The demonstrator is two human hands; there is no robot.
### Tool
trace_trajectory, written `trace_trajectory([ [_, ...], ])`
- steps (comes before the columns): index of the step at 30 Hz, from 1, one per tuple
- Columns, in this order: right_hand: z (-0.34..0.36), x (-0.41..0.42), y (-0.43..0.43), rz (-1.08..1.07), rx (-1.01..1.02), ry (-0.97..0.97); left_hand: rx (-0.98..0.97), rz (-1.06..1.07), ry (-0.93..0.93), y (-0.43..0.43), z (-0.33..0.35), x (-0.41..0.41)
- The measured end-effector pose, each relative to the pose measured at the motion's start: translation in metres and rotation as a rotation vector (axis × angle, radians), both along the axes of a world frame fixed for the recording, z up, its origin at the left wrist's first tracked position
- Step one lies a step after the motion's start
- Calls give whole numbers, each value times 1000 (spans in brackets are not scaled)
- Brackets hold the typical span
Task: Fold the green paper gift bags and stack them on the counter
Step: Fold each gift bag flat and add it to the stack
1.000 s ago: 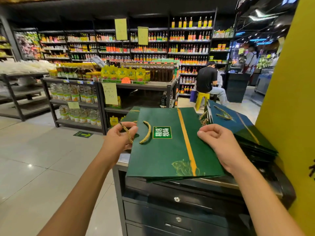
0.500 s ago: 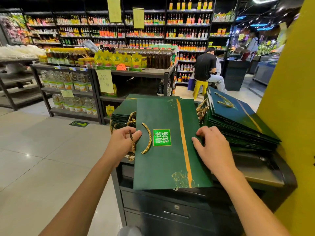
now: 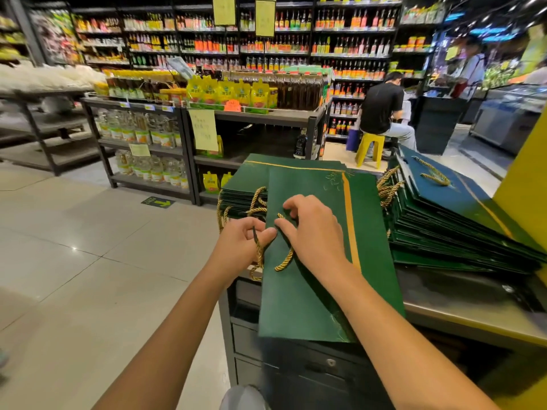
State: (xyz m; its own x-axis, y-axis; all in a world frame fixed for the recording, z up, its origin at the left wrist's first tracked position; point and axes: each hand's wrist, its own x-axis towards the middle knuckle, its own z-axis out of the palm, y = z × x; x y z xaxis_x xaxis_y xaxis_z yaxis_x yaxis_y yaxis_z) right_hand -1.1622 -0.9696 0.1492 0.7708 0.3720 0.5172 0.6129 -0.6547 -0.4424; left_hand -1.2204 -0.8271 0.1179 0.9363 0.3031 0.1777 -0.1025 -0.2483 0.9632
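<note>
A flat green paper gift bag (image 3: pixel 313 294) with a gold stripe lies on the counter (image 3: pixel 473 318), its near end hanging over the front edge. My left hand (image 3: pixel 242 247) pinches the bag's gold rope handle (image 3: pixel 260 255) at the left edge. My right hand (image 3: pixel 313 235) rests on the bag's face with fingers curled at the handle, covering the logo. Behind the bag lies a stack of folded green bags (image 3: pixel 245 187). A taller, slanted stack of green bags (image 3: pixel 450 214) sits to the right.
The counter is a dark cabinet with drawers (image 3: pixel 299 365) below. A yellow pillar (image 3: pixel 527 184) rises at the right. Store shelves (image 3: pixel 183 125) with bottles stand beyond a tiled floor. A person sits on a yellow stool (image 3: pixel 370 146) in the aisle.
My right hand has slid left from the bag's right edge onto its middle, next to my left hand at the handle. The bag has settled lower on the counter.
</note>
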Motion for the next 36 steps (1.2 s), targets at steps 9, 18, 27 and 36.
trace_trajectory([
  [9,-14,6,2,-35,-207,-227,-16,-27,-17,0,-1,-1],
  [18,6,7,-31,187,336,293,-37,-12,-28,-3,2,-3],
  [27,-5,9,-46,278,343,200,22,2,-3,0,0,-1],
  [36,-45,-8,-50,417,-46,-86,30,-9,2,4,-1,0],
])
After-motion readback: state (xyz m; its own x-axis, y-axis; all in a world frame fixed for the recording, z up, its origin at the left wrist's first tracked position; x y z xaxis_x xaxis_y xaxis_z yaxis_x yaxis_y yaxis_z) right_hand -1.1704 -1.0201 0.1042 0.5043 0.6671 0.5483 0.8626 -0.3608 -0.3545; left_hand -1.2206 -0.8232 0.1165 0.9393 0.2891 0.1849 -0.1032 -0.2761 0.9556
